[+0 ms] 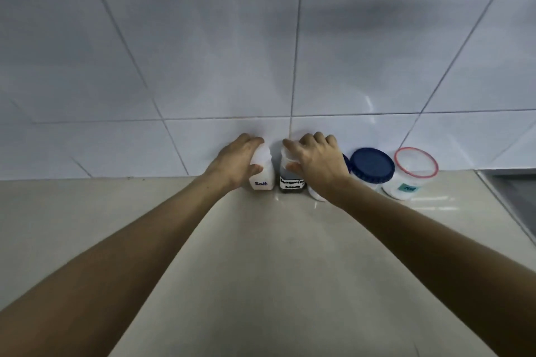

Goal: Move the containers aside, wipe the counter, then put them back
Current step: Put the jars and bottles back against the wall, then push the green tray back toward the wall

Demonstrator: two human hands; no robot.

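Both forearms reach out; fingers point(255, 140) clasp upright salt bottle point(262, 174), sauce bottle point(291, 181).

L hand point(236, 164) on salt bottle point(262, 172), R hand point(317, 164) on sauce bottle point(291, 181)

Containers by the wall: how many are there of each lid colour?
White-topped plastic bottles: 2, the salt bottle and the seasoning sauce bottle
Dark blue-lidded round jars: 2, one in plain view, one mostly hidden behind the right hand
Red-rimmed clear tub: 1
Total: 5
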